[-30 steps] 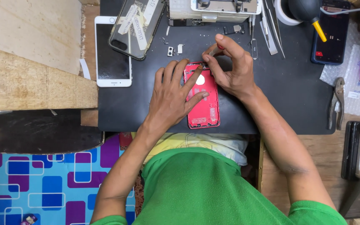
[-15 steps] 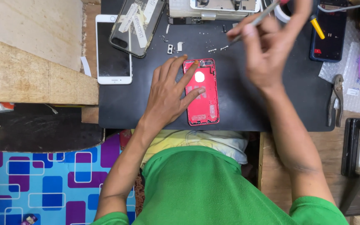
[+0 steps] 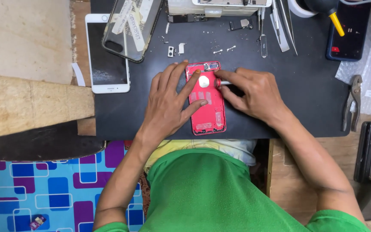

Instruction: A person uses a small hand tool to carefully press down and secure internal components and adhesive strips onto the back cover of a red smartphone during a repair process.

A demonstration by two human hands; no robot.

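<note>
Half a second ago the right hand (image 3: 254, 92) was lifted to the upper right of the frame with a thin tool; now it is back down beside the red phone shell (image 3: 206, 98), and the tool's tip (image 3: 224, 83) touches the shell's upper right edge. The left hand (image 3: 170, 103) has stayed on the shell.

From left to right: a white phone (image 3: 107, 53) lies face up at the upper left of the black mat (image 3: 305, 107) on the bench, with a clear case (image 3: 130, 26) overlapping its top. The left hand is spread flat, its fingers pressing on the left half of the shell. The shell lies at the centre of the mat, its long axis running from top to bottom of the frame, the camera end pointing to the top. The right hand is curled around the tool, fingers closed on it. Pliers (image 3: 354, 103) lie at the right edge.
</note>
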